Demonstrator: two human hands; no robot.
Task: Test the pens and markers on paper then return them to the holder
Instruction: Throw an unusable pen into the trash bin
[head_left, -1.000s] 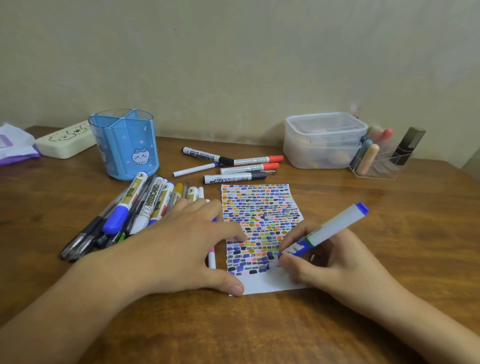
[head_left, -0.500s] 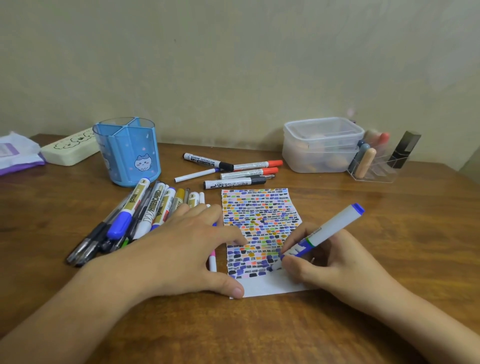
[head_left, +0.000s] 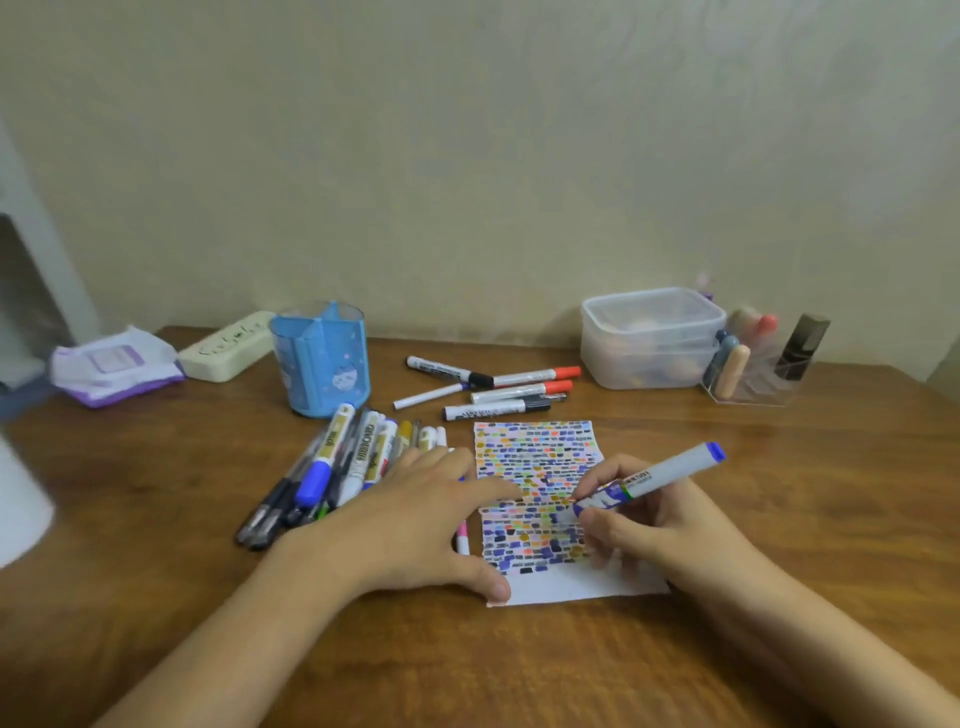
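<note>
The right hand (head_left: 670, 525) pinches a blue-capped marker (head_left: 652, 478) low on its barrel, near the tip, with the cap end pointing up and away to that hand's right. The tip meets the paper (head_left: 540, 462) among rows of small colour dabs. The left hand (head_left: 415, 519) lies flat with fingers spread, pressing the sheet's left edge to the wooden table (head_left: 779, 571), thumb at the near corner.

The marker looks light, rigid and smooth-sided, so a grip close to the tip gives control; held further back it would likely wobble. The paper is thin and limp and would probably slide or buckle without the pressing hand.

Just beyond the left hand's fingers lies a pile of pens and markers (head_left: 343, 467); past that stands the blue holder (head_left: 319, 358), with no pens showing in it. Beyond the paper, between the hands, five more markers (head_left: 493, 389) lie loose.
</note>
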